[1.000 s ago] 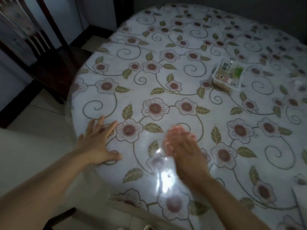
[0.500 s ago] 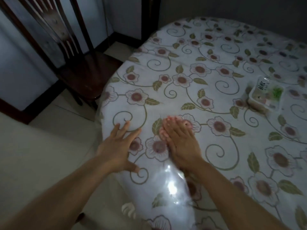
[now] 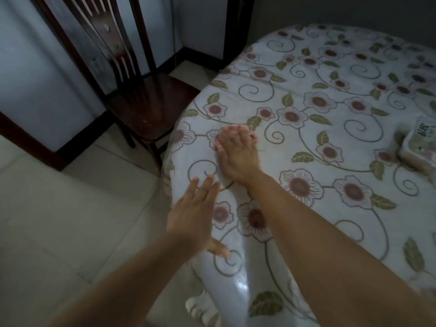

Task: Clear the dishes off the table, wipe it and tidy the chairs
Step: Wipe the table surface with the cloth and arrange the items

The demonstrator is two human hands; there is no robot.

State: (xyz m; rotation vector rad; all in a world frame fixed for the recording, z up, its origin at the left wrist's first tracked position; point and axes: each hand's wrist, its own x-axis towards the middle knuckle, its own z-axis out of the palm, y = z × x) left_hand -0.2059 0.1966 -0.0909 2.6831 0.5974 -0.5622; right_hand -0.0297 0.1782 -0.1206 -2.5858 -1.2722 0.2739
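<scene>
A round table fills the right side, covered by a white floral cloth under clear plastic. My right hand lies flat on the cloth near the table's left edge, fingers straight and together. My left hand is spread open at the near-left rim, fingers straight, thumb touching the plastic cover. Neither hand holds anything that I can see. A dark wooden chair with a tall slatted back stands just left of the table, its seat close to the rim.
A small plastic food tray with a printed label sits at the table's right edge of view. Pale floor tiles stretch to the left. Dark skirting and a dark post line the wall behind the chair.
Both hands have slid left across the cloth toward the table's left rim, and my view has swung left, bringing the chair in and pushing the food tray to the right edge.
</scene>
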